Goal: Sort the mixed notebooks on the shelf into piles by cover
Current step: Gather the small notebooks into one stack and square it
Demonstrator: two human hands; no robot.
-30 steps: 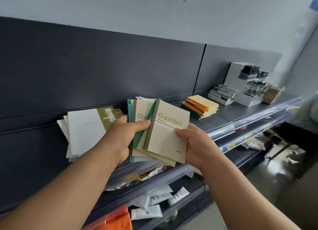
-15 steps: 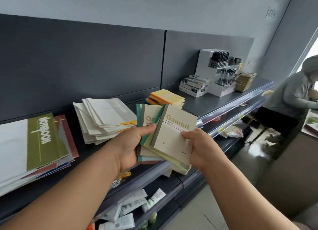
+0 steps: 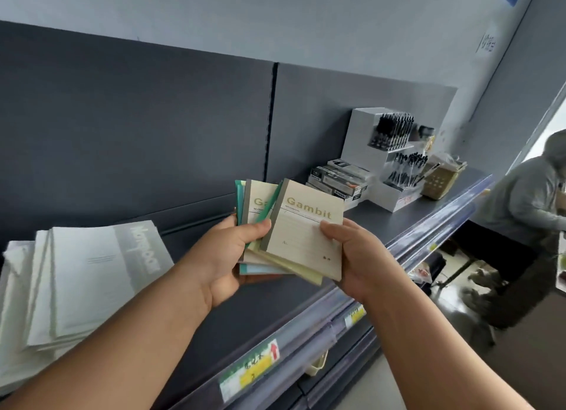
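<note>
Holding a fanned stack of small notebooks (image 3: 256, 202) above the dark shelf (image 3: 275, 314), my left hand (image 3: 223, 258) grips it from the left side, thumb across the covers. My right hand (image 3: 352, 256) pinches the right edge of the top beige Gambit notebook (image 3: 306, 238), thumb on its cover. A pile of white notebooks (image 3: 92, 274) lies on the shelf at far left, blurred. Farther right are stacked black boxes (image 3: 337, 176), a white pen display (image 3: 389, 140) and possibly a woven basket (image 3: 439, 181). Another person (image 3: 520, 201) sits at the right edge.

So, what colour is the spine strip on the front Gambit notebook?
Grey-olive; the front Gambit notebook shows best in the head view.
</note>
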